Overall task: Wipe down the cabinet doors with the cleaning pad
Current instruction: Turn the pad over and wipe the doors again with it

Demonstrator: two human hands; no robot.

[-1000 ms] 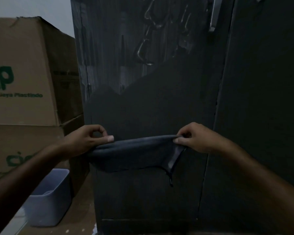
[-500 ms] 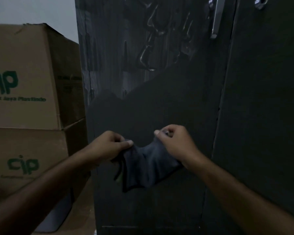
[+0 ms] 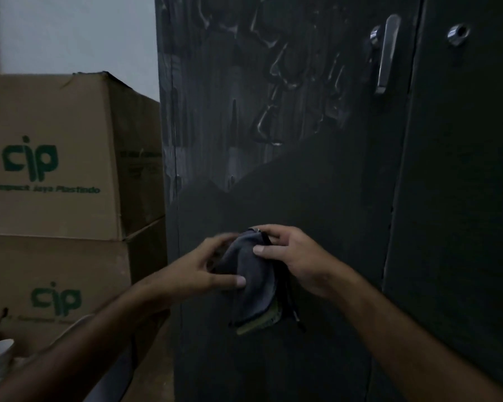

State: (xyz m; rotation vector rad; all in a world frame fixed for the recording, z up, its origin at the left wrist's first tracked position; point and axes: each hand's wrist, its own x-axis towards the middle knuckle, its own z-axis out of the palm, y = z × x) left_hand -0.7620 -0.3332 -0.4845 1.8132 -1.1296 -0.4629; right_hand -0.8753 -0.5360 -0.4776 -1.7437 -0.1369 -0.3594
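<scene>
Dark cabinet doors fill the frame, upper part streaked wet, metal handle at upper right. Stacked cardboard boxes just left of the cabinet. Cleaning pad bunched up in front of the door; left hand and right hand both pinch it.

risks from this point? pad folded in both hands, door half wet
1. The cleaning pad is bunched, with loose edges hanging below the left hand and right hand; a fold could slip out mid-wipe.
2. Wet streaks sit high on the cabinet door; left alone, they may dry as marks.
3. The handle stands proud near the streaks, so a wide stroke may snag.
</scene>
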